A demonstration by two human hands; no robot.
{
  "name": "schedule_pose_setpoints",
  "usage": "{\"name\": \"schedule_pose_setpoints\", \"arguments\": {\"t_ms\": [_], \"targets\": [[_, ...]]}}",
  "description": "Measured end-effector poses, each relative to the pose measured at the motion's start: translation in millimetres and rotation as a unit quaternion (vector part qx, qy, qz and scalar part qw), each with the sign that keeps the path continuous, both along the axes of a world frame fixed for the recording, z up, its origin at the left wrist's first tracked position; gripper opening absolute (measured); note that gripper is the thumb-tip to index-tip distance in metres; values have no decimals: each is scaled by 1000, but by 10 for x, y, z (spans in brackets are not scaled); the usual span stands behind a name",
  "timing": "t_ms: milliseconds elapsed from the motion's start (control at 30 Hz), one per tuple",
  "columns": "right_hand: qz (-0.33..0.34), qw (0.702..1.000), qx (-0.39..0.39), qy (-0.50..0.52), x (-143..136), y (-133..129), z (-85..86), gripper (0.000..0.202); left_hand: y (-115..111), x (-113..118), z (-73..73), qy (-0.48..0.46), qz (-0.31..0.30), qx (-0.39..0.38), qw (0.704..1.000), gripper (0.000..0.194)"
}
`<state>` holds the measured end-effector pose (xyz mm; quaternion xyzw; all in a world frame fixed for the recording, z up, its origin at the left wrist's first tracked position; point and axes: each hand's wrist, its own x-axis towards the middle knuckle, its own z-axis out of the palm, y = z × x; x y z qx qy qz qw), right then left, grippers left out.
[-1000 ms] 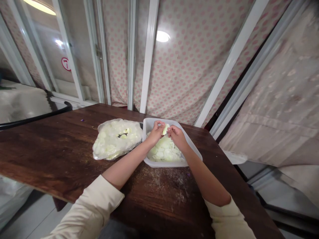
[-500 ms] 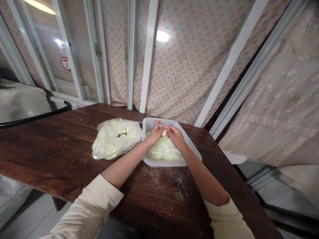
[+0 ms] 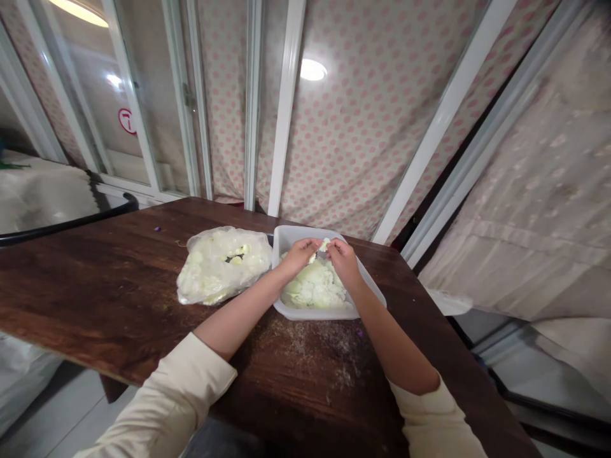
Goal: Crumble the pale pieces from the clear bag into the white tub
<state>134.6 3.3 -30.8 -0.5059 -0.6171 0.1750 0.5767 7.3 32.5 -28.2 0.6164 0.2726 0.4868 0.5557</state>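
Above a white plastic tub (image 3: 329, 314), my left hand (image 3: 300, 254) and my right hand (image 3: 344, 261) almost meet at the fingertips. Both are closed in a pinch. A small pale yellowish-white, petal-like piece (image 3: 325, 245) shows between them, gripped by my right fingers and close to my left fingertips. Another bit of the same pale colour peeks out under my left fingers. Inside the tub lies a heap of similar pale pieces (image 3: 315, 289); their exact kind I cannot make out. My forearms hide the tub's sides in part.
Left of the tub, nearly touching it, rests a clear plastic bag (image 3: 205, 273) of pale pieces with an opening on top. The dark wooden table (image 3: 119, 280) carries fine whitish debris in front of the tub and small purple specks. Behind stand white-framed glass panels with a dotted curtain (image 3: 353, 146).
My fingertips have shifted slightly and drawn a little apart. More of the pale piece now shows between them. The tub and bag have stayed put.
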Motion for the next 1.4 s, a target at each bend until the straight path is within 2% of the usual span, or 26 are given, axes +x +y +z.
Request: {"name": "schedule_pose_setpoints", "arguments": {"t_ms": [100, 200, 300, 367, 567, 700, 767, 933, 1000, 1133, 1200, 1300, 1400], "targets": [[6, 1000, 0, -5, -2, -2, 5, 20, -6, -5, 1, 5, 6, 16, 1000, 29], [42, 999, -11, 32, -17, 10, 6, 24, 9, -3, -13, 6, 2, 24, 1000, 31], [49, 998, -7, 44, -10, 28, 1, 28, 30, 2, -33, 1, 15, 33, 999, 34], [48, 998, 4, 31, 8, 40, -9, 31, 37, 2, -43, 0, 22, 43, 999, 38], [29, 999, 16, -35, 30, 45, -40, 39, 10, -5, -34, 8, -15, 47, 999, 42], [31, 999, 0, -38, 20, 43, -47, 42, 11, -7, -34, 4, 2, 55, 998, 39], [11, 999, -7, -52, 33, 42, -46, 42, 23, -7, -41, 8, 15, 53, 998, 37], [-108, 987, -26, -112, 83, 35, -46, 39, 57, -2, -67, 44, 38, 3, 998, 26], [-85, 991, -37, -101, 67, 39, -55, 37, 62, 2, -76, 56, 59, -10, 997, 18], [63, 995, -71, -34, -19, 54, -68, 35, 43, 9, -79, 53, 71, 10, 996, 11], [103, 992, -72, -33, -44, 62, -68, 32, 18, 7, -65, 50, 66, 25, 996, 13], [99, 993, -54, -38, -33, 75, -73, 29, -21, 2, -33, 52, 42, -8, 998, 14], [35, 997, -34, -53, 10, 80, -86, 24, -22, 12, -22, 36, 25, -30, 999, 17]]}}
